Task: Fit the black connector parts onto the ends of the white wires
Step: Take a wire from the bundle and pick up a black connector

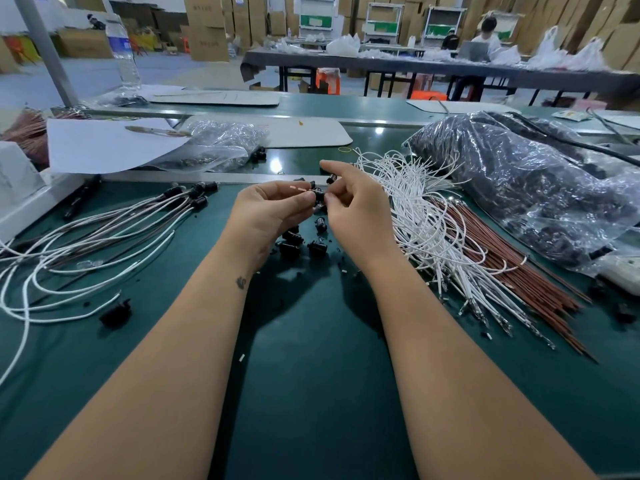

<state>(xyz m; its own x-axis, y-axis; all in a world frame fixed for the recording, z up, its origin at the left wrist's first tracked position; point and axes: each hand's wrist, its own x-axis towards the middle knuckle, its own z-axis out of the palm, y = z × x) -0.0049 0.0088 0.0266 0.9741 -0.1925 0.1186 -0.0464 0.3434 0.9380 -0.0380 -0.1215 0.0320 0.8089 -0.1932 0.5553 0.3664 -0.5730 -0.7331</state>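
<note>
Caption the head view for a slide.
Both hands, left and right, hold a black connector above the green table, white wires lying to the right.

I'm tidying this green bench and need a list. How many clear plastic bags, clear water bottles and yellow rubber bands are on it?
Clear plastic bags: 2, a small crumpled one at the back left and a large one full of dark parts on the right
Clear plastic water bottle: 1
Thin yellow rubber band: 1
Total: 4
</note>
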